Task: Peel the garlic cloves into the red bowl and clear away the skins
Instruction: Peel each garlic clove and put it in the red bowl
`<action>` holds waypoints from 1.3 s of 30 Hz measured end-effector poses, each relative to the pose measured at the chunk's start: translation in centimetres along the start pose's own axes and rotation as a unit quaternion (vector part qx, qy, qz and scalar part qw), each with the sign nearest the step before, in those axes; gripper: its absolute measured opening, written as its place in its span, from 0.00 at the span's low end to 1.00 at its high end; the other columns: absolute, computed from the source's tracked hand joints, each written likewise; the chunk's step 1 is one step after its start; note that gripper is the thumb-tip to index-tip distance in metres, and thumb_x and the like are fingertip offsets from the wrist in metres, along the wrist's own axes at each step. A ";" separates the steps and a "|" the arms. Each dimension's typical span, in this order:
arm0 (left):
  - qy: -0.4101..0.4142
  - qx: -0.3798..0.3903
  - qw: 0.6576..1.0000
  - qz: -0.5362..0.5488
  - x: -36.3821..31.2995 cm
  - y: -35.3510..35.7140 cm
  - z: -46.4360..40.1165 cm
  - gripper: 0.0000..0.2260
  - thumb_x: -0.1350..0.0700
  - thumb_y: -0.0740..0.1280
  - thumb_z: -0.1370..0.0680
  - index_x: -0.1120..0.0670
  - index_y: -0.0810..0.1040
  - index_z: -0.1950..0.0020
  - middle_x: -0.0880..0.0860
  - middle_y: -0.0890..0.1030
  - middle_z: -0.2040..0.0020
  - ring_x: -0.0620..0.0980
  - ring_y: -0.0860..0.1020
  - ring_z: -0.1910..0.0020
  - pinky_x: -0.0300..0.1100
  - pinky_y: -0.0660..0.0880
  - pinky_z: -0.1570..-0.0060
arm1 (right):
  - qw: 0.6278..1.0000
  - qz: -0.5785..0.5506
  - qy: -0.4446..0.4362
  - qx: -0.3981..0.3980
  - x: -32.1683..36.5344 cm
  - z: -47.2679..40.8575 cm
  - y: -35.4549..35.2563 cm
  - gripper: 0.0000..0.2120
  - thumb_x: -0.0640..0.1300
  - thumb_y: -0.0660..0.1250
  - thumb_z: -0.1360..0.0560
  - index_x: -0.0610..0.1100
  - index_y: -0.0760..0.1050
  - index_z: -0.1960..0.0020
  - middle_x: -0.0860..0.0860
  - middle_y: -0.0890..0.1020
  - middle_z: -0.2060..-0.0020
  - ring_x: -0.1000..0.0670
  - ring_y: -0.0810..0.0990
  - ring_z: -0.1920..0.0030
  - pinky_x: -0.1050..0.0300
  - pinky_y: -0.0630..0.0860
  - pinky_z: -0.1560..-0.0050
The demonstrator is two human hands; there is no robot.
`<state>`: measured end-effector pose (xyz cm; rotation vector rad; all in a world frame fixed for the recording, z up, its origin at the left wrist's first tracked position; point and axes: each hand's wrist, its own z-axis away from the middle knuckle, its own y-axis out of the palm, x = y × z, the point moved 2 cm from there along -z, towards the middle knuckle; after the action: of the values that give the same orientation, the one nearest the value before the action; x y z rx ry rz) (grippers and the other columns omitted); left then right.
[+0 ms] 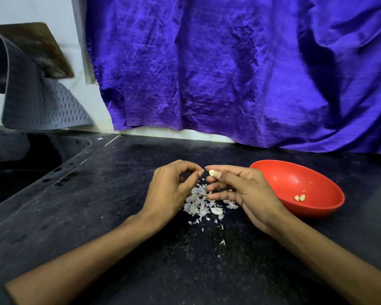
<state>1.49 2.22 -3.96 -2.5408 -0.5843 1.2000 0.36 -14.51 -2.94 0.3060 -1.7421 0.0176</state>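
Your right hand [240,190] pinches a pale half-peeled garlic clove [213,173] while your left hand [172,190], fingers curled, picks at it; it could slip into the papery white skins [201,204], short of the round red plastic bowl [279,175].

Two hands are at work, the left hand [169,190] and the right hand [240,190]. One red bowl [317,208] stands on the counter, with two peeled cloves [299,197] inside. One clove [213,173] sits in the right hand's fingers. One more clove [216,210] lies in the single heap of skins [196,203], whose flakes are too many to count.
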 end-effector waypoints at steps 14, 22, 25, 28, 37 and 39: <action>-0.013 0.010 1.000 0.009 0.7 0.2 -0.1 0.10 0.62 0.68 0.22 0.48 0.83 0.49 0.40 0.80 0.56 0.40 0.79 0.65 0.34 0.74 0.71 | 1.000 0.009 0.024 0.002 0.0 0.1 -0.2 0.09 0.35 0.68 0.27 0.37 0.80 0.47 0.41 0.84 0.57 0.51 0.81 0.62 0.58 0.81 0.63; -0.010 0.025 0.996 0.086 -0.6 0.2 0.1 0.04 0.56 0.71 0.24 0.55 0.83 0.51 0.40 0.79 0.72 0.39 0.75 0.75 0.31 0.72 0.71 | 1.000 0.005 0.027 0.009 -0.1 0.1 -0.2 0.15 0.38 0.71 0.32 0.34 0.80 0.47 0.41 0.84 0.57 0.51 0.82 0.62 0.59 0.81 0.63; -0.029 0.020 0.994 0.107 -0.7 0.0 0.1 0.05 0.52 0.72 0.26 0.53 0.82 0.57 0.44 0.80 0.71 0.42 0.77 0.74 0.36 0.74 0.73 | 0.999 -0.003 0.034 0.012 -0.2 0.1 -0.2 0.14 0.38 0.71 0.32 0.35 0.80 0.47 0.42 0.84 0.58 0.52 0.81 0.62 0.59 0.80 0.63; -0.063 0.003 0.995 0.083 -0.1 0.0 -0.1 0.10 0.48 0.71 0.25 0.51 0.78 0.62 0.50 0.81 0.70 0.49 0.79 0.72 0.47 0.77 0.71 | 0.999 -0.016 0.041 -0.002 -0.1 0.0 -0.3 0.14 0.38 0.71 0.33 0.35 0.81 0.48 0.40 0.84 0.58 0.52 0.81 0.63 0.59 0.80 0.65; -0.066 0.027 0.997 0.026 0.9 0.1 -0.3 0.05 0.53 0.74 0.26 0.47 0.78 0.58 0.43 0.80 0.65 0.45 0.78 0.68 0.58 0.80 0.64 | 0.998 -0.021 0.052 -0.021 0.1 0.0 -0.4 0.09 0.34 0.69 0.29 0.35 0.79 0.48 0.41 0.84 0.58 0.52 0.81 0.65 0.60 0.80 0.66; -0.063 0.021 0.998 -0.003 0.8 -0.1 -0.3 0.10 0.43 0.73 0.28 0.47 0.78 0.62 0.44 0.79 0.69 0.43 0.77 0.71 0.57 0.79 0.65 | 0.998 -0.022 0.052 -0.020 0.1 0.0 -0.4 0.09 0.33 0.69 0.28 0.35 0.79 0.48 0.41 0.84 0.59 0.52 0.81 0.65 0.60 0.80 0.66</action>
<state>2.20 2.65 -4.31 -2.4391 -0.5884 1.3631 0.37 -14.90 -2.87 0.3085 -1.6297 -0.0323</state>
